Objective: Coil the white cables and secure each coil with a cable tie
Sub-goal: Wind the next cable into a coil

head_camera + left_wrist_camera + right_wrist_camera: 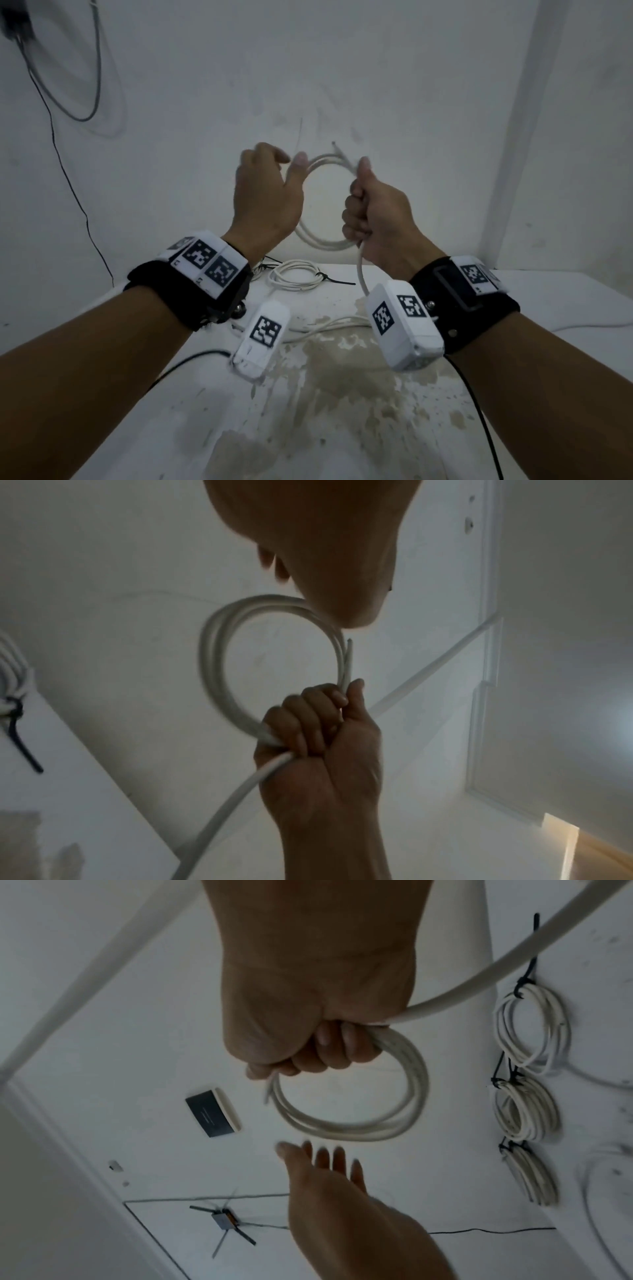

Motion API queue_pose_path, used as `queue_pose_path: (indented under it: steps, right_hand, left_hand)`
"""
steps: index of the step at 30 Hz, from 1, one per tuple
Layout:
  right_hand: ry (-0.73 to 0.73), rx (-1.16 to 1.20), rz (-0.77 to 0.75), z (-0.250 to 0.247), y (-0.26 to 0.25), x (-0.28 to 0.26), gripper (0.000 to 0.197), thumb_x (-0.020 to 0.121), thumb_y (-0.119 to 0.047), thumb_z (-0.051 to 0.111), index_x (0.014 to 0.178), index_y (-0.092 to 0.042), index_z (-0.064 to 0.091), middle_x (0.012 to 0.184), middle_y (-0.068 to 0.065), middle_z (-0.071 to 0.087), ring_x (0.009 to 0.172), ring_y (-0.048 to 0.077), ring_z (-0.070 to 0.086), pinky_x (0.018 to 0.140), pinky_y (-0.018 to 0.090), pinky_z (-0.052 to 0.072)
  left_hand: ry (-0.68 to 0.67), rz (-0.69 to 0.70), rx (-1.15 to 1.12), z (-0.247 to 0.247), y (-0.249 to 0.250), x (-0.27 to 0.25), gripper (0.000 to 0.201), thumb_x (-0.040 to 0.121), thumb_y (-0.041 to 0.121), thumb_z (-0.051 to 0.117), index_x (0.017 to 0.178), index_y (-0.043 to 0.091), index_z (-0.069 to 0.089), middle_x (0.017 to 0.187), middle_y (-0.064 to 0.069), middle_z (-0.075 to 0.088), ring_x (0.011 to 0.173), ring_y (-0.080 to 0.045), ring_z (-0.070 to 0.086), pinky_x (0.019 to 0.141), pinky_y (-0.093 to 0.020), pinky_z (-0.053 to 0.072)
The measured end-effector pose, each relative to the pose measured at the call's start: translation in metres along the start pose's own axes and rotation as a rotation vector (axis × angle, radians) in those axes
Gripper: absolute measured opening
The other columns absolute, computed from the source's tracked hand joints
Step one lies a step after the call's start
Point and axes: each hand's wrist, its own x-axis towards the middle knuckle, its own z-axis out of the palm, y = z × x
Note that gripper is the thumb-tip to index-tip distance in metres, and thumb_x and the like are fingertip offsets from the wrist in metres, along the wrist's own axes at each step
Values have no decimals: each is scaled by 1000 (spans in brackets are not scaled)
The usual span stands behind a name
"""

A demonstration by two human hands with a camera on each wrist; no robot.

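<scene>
My right hand (359, 205) is closed in a fist round one side of a white cable coil (318, 241), holding it up in the air in front of the wall. In the right wrist view the coil (411, 1096) shows several loops. The cable's free tail (359, 274) drops from the fist toward the table. A short cable end (337, 148) sticks up above my right thumb. At the coil's left side, my left hand (274, 161) holds nothing. Its straight fingers (325, 1161) stand a little apart from the coil. Several tied coils (531, 1026) lie on the table.
A tied coil (294, 274) with a black cable tie (339, 281) lies at the back of the stained white table (342, 411). Loose white cable (325, 325) runs across the table under my wrists. A black wire (68, 178) hangs on the left wall.
</scene>
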Motion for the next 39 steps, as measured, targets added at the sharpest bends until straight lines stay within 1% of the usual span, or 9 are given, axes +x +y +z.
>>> queue_pose_path:
  steps: [2,5,7,12,18,25,29,32,39]
  right_hand:
    - [77,161,-59,-4,-7,7,48,101,-50,46,64,-21,37,45,-6,23,37,10,15,41,24,10]
    - [163,306,-140,-9,-14,12,49,101,-52,45,63,-21,36,48,-5,22,40,11,14,41,24,14]
    - [187,350,-159,-8,-15,12,49,100,-52,45,64,-20,37,49,-5,23,41,11,15,40,23,17]
    - [238,383,-133,-7,-12,7,49,100,-52,46,64,-20,37,49,-6,24,40,11,17,38,22,18]
    - [301,309,-121,-20,-11,2,48,99,-51,50,64,-20,37,50,-4,24,41,12,17,39,23,18]
    - [409,217,-51,-44,-32,-3,46,99,-49,52,66,-19,40,48,-5,28,39,12,19,39,22,18]
    - [398,178,-40,-43,-34,-10,45,99,-48,54,68,-18,41,47,-5,28,40,11,19,40,22,17]
    - [287,161,-24,-29,-32,-15,45,99,-48,53,68,-19,40,47,-5,26,40,11,17,41,22,14]
    - [130,367,-109,-5,-23,-27,50,100,-51,48,62,-21,35,49,-6,18,41,11,12,37,22,16]
  left_hand:
    - [-89,-116,15,-4,8,-13,42,102,41,45,75,10,54,75,-2,57,73,-22,52,63,-31,33]
    - [-854,-544,-278,-5,34,-46,60,103,47,41,65,9,64,59,-2,62,52,-16,49,47,-24,36]
    - [-1131,-816,-553,1,45,-60,70,104,49,34,61,7,70,63,-6,68,50,-14,58,49,-22,44]
    - [-653,-1250,-1178,28,47,-50,44,107,19,27,120,-16,51,98,-29,69,79,-35,72,67,-41,59]
    - [-178,-1150,-1210,34,69,-39,33,96,-12,28,108,-7,58,88,-24,63,79,-35,66,79,-48,58]
    - [-124,-1220,-1348,22,65,-35,30,105,0,26,78,-2,40,91,-18,52,116,-39,60,101,-50,47]
    - [-217,-1085,-1035,17,66,-32,22,100,-4,27,93,-1,48,81,-13,51,65,-24,62,62,-39,61]
    - [-305,-840,-722,13,64,-26,25,98,-4,36,79,2,51,63,-8,50,34,-9,51,43,-24,49]
    - [-345,-290,-141,-4,44,-17,35,103,17,42,69,14,49,68,-3,53,61,-17,55,51,-28,52]
